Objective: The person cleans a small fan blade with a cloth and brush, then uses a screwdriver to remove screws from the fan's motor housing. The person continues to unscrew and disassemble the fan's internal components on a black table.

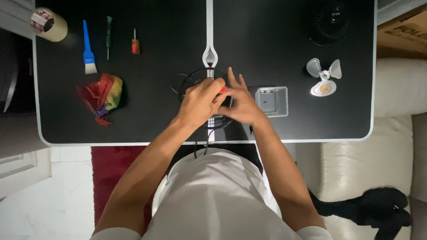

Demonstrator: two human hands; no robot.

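Both hands meet over a small black fan with a wire grille (195, 80) at the middle of the black table (289, 129). My left hand (200, 102) is curled over the fan and pinches a small red-tipped thing (223, 89); what it is cannot be told. My right hand (238, 100) rests against the fan's right side, fingers spread and pointing up. A black cable (200, 144) drops from the fan over the near table edge. Most of the fan body is hidden under the hands.
A clear plastic fan blade (324, 78) and a black round grille (331, 20) lie right. A small clear tray (271, 101) sits beside my right hand. Left: a blue brush (88, 49), two screwdrivers (135, 43), a multicoloured cloth (103, 95), a tape roll (48, 23).
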